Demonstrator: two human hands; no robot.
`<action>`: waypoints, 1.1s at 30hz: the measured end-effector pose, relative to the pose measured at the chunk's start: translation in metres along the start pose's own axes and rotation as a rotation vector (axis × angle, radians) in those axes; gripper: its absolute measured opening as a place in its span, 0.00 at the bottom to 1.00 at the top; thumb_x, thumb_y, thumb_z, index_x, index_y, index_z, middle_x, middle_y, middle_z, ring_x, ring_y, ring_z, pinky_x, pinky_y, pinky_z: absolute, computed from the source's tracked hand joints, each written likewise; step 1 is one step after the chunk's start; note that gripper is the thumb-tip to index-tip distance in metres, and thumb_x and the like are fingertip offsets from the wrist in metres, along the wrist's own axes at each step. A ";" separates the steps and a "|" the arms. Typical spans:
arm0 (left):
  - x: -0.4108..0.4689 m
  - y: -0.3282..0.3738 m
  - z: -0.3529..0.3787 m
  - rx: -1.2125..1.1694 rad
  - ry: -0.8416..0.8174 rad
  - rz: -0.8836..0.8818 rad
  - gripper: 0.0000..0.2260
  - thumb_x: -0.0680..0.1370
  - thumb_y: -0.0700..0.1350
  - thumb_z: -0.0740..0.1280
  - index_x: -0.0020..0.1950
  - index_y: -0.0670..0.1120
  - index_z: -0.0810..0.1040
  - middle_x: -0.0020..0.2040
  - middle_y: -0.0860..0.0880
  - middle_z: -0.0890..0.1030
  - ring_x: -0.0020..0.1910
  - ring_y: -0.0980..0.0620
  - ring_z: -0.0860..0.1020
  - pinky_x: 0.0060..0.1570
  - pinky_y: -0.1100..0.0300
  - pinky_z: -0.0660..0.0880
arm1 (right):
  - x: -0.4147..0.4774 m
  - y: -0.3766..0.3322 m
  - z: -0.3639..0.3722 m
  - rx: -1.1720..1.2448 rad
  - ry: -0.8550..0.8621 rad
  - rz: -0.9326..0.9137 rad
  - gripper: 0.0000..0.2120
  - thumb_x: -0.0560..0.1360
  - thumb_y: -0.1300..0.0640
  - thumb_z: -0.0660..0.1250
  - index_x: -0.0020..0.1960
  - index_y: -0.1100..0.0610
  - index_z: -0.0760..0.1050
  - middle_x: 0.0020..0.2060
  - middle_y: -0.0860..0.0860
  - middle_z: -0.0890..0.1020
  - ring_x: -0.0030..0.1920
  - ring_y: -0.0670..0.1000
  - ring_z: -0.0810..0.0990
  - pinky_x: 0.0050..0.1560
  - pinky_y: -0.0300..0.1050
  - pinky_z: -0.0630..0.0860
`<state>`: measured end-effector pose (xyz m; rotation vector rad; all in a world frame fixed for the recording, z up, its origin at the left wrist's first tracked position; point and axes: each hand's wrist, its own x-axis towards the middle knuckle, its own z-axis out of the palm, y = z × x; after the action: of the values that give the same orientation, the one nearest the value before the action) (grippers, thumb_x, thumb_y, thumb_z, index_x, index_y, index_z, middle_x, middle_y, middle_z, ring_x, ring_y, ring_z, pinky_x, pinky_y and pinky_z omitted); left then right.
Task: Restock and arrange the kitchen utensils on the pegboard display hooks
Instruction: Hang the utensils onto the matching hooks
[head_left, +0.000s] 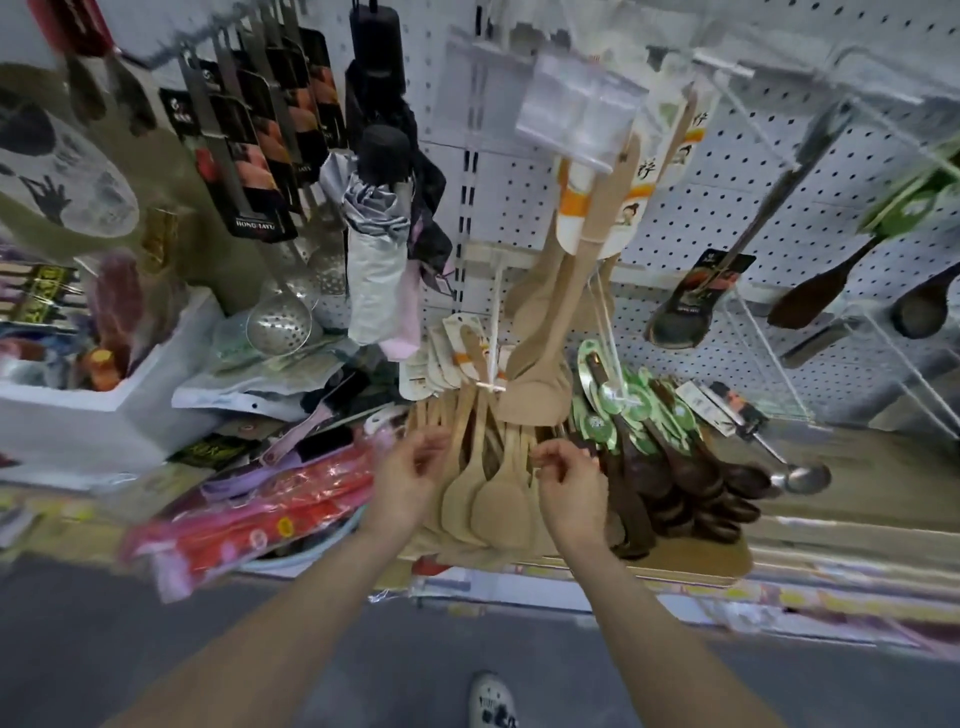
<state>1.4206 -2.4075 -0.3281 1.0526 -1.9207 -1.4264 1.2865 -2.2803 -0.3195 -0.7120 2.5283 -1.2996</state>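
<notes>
A white pegboard (691, 218) carries hooks with hanging utensils. Light wooden spatulas (550, 312) hang from an upper hook, and a bunch of smaller wooden spatulas (483, 467) hangs from a lower hook. My left hand (410, 478) hovers at the left of that lower bunch, fingers loosely curled, holding nothing that I can see. My right hand (566, 483) sits at the bunch's right side, thumb and forefinger close together by the handles; whether it pinches one is unclear. Dark brown wooden spoons (670, 483) with green cards hang just right of it.
Steel skimmers (280, 317) on black cards hang at the left beside folded umbrellas (374, 260). Dark ladles (810, 296) hang at the right. A white box (119, 395) and red packaged goods (249, 525) crowd the lower shelf. A steel ladle (800, 475) lies at the right.
</notes>
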 end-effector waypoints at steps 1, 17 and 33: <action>0.003 -0.008 0.004 0.008 -0.012 -0.035 0.12 0.77 0.34 0.66 0.54 0.50 0.79 0.54 0.51 0.81 0.52 0.55 0.80 0.62 0.58 0.73 | 0.003 0.010 0.005 -0.046 -0.025 0.016 0.13 0.75 0.68 0.61 0.47 0.56 0.82 0.40 0.49 0.84 0.40 0.49 0.78 0.41 0.39 0.67; 0.059 -0.044 0.039 0.345 -0.120 -0.047 0.15 0.77 0.35 0.62 0.62 0.43 0.78 0.57 0.45 0.81 0.53 0.52 0.77 0.49 0.68 0.67 | 0.088 0.059 0.078 -0.485 -0.421 0.227 0.20 0.78 0.44 0.63 0.58 0.60 0.73 0.54 0.58 0.81 0.55 0.59 0.80 0.52 0.47 0.76; 0.080 -0.075 0.062 0.516 -0.252 -0.154 0.23 0.75 0.36 0.64 0.68 0.51 0.74 0.60 0.46 0.78 0.57 0.47 0.78 0.55 0.58 0.75 | 0.098 0.062 0.089 -0.435 -0.353 0.297 0.19 0.75 0.51 0.68 0.59 0.63 0.72 0.54 0.59 0.81 0.55 0.61 0.81 0.52 0.49 0.78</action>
<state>1.3479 -2.4510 -0.4217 1.3215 -2.5246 -1.2120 1.2173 -2.3618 -0.4190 -0.5504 2.5072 -0.4829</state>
